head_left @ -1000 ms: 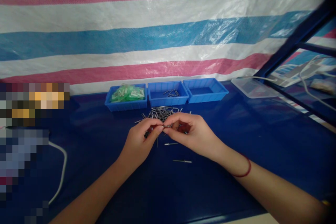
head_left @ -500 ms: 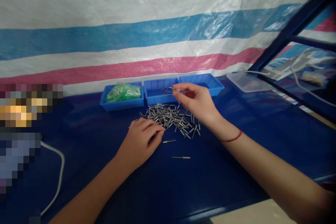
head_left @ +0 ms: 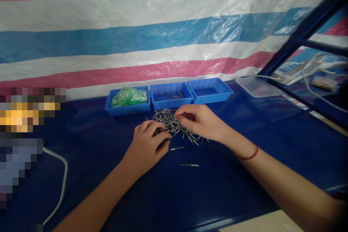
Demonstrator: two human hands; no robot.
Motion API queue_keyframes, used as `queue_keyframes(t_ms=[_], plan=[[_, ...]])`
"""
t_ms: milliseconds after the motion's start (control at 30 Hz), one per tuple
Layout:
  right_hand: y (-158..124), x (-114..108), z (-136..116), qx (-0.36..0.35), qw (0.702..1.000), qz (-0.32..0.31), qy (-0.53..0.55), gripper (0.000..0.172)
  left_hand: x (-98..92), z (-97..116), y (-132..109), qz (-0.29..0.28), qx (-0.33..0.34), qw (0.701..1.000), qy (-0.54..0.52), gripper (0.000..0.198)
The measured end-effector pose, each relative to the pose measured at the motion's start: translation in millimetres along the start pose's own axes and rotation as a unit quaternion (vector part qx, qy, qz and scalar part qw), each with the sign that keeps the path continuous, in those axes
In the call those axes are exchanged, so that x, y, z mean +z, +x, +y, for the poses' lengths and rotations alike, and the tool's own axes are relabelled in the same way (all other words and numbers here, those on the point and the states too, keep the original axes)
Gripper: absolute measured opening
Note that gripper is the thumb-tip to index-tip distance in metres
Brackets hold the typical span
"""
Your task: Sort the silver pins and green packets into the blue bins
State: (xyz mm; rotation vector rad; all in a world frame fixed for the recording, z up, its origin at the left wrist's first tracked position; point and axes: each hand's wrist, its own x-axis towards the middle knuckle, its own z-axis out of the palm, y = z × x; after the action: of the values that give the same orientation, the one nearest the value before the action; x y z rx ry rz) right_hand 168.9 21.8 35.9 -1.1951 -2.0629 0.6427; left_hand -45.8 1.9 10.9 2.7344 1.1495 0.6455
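Note:
A heap of silver blind rivets (head_left: 166, 116) lies on the dark blue tabletop. My left hand (head_left: 149, 139) rests at the heap's left edge, fingers bent and apart, thumb separated from the index finger. Over the right part of the heap is my right hand (head_left: 199, 120), its thumb and index finger brought together at the rivets; whatever is between the tips is hidden. One loose rivet (head_left: 177, 148) lies just right of my left thumb, and another rivet (head_left: 189, 165) lies closer to me. Behind the heap, the middle blue bin (head_left: 172, 102) holds several rivets.
The left blue bin (head_left: 127, 110) contains green plastic packets (head_left: 129, 96). To the right stands another blue bin (head_left: 210, 97), beside a clear plastic lid (head_left: 257, 87). A white cable (head_left: 65, 174) runs along the left; a dark metal frame (head_left: 296, 43) rises at right.
My right hand has come down from the middle bin to the heap; rivets it held there now lie in that bin. My left thumb and index finger have spread apart.

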Motion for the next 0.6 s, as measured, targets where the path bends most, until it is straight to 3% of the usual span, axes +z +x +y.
queue_keyframes(t_ms=[100,167,400,600], plan=[[-12,3,1,-0.043,0.995,-0.073,-0.055,0.014,2.7,1,0,-0.009,-0.005,1.000,0.001,0.018],[-16,6,2,-0.048,0.990,-0.086,-0.103,0.008,3.3,1,0,-0.011,-0.008,1.000,0.003,0.017],[-15,15,5,0.001,0.976,-0.042,-0.213,0.010,2.4,-1,1,-0.001,-0.013,1.000,0.009,0.015],[-15,15,7,0.014,0.974,-0.046,-0.222,0.018,1.6,-1,-1,-0.007,-0.008,1.000,0.006,0.017]])
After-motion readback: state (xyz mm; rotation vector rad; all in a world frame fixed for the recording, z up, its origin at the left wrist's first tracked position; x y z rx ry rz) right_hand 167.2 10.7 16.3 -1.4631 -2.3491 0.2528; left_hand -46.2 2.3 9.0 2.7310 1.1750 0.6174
